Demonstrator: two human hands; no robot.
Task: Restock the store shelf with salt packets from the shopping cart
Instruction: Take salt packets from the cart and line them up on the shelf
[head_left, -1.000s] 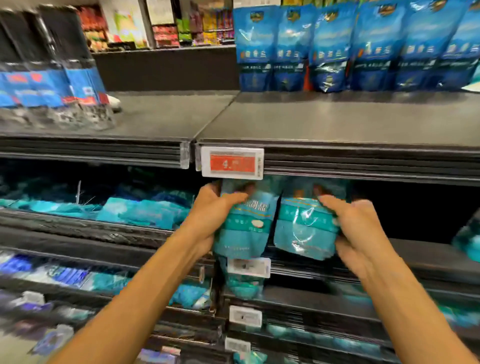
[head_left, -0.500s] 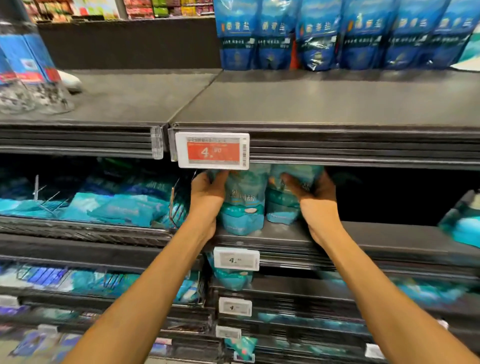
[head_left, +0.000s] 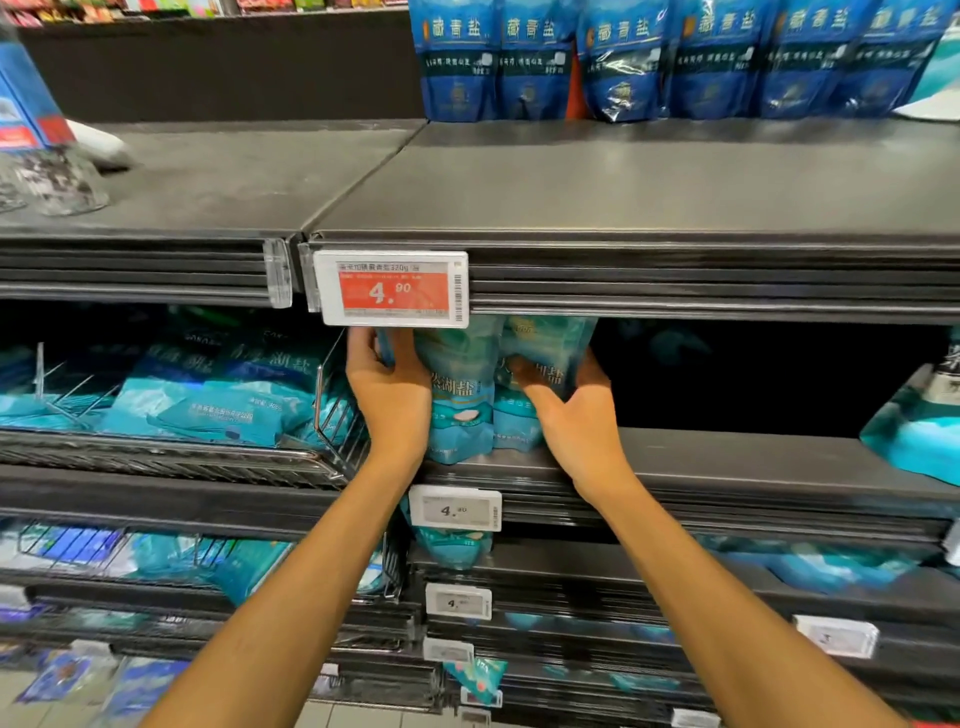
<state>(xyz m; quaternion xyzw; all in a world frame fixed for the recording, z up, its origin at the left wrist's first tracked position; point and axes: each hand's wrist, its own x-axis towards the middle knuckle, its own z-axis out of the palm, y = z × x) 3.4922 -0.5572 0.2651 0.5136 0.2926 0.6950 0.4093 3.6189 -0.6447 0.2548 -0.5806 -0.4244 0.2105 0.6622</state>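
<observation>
Upright, both salt packets (head_left: 460, 400) at shelf (head_left: 727, 462) edge — hands grip.

The teal salt packets (head_left: 460, 400) are glossy plastic film, as are the blue pouches (head_left: 623, 67) above. Shelf boards (head_left: 649, 187) look matt dark metal; the basket (head_left: 332, 410) is shiny wire.

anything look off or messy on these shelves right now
Mostly tidy. The two teal salt packets stand upright on the shelf, held by the left hand and the right hand. The odd spot is the wire basket to the left, where packets lie flat in a loose heap instead of standing.
</observation>
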